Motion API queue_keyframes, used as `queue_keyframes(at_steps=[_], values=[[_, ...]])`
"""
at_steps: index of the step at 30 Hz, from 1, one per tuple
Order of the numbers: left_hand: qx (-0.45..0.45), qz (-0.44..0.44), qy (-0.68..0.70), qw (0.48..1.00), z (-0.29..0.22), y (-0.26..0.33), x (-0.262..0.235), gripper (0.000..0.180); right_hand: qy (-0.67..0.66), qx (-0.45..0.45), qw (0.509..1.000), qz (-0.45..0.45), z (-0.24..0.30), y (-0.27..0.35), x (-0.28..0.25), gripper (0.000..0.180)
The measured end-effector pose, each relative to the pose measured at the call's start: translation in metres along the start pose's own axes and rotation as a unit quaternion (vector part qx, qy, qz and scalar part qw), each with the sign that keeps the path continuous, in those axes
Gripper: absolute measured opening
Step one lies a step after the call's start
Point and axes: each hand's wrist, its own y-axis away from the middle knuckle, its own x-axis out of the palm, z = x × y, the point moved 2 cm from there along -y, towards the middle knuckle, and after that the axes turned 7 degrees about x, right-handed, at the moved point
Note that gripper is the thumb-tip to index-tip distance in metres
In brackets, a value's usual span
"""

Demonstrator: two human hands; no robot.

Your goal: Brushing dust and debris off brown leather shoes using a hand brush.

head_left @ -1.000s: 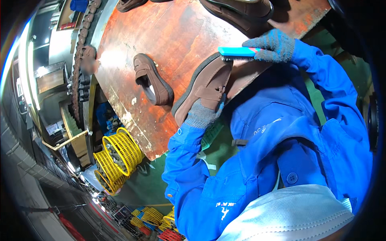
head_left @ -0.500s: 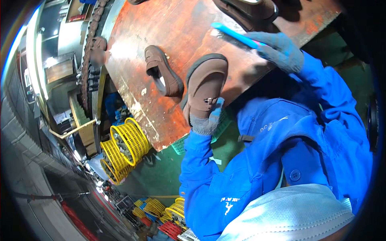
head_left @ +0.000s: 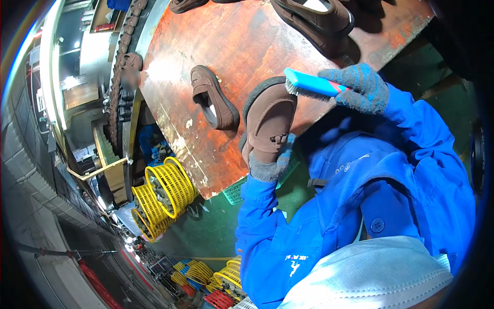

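One brown shoe (head_left: 271, 113), toe pointing far, held at near edge of table (head_left: 247, 44). Two gloved hands: left hand (head_left: 268, 165) closed round shoe's near end; right hand (head_left: 365, 88) gripping one blue brush (head_left: 311, 82), bristles beside toe, contact unclear. One other shoe (head_left: 205, 82) on table, left of held one. More brown shoes (head_left: 311, 28) far side, count unclear. Two yellow baskets (head_left: 183, 189), left of table's near corner.

Glare bleaches the desk (head_left: 242, 46) along its left edge; a light strip (head_left: 47, 56) glows upper left; fisheye edges curve into black.
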Motion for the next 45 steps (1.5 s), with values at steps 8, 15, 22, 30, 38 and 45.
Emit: queue_keyframes(at_steps=[8, 15, 22, 30, 38, 45], values=[[0.223, 0.149, -0.055, 0.962, 0.075, 0.002, 0.095, 0.01, 0.288, -0.011, 0.957, 0.037, -0.032, 0.02, -0.048, 0.051], [0.214, 0.156, -0.041, 0.963, 0.069, -0.002, 0.113, 0.011, 0.449, -0.086, 0.885, 0.082, 0.012, -0.008, -0.048, 0.056], [0.228, 0.121, -0.041, 0.965, 0.07, -0.013, 0.131, 0.013, 0.506, -0.112, 0.848, 0.11, 0.071, -0.062, 0.009, 0.044], [0.245, 0.02, -0.032, 0.969, 0.079, 0.002, 0.138, 0.015, 0.544, -0.089, 0.829, 0.097, 0.017, -0.003, -0.06, 0.058], [0.142, 0.171, 0.026, 0.975, 0.064, 0.005, 0.138, 0.038, 0.588, -0.123, 0.785, 0.15, 0.042, -0.031, -0.039, 0.064], [0.223, -0.006, 0.03, 0.974, 0.06, 0.014, 0.143, 0.041, 0.605, -0.107, 0.761, 0.211, 0.099, -0.079, 0.03, 0.046]])
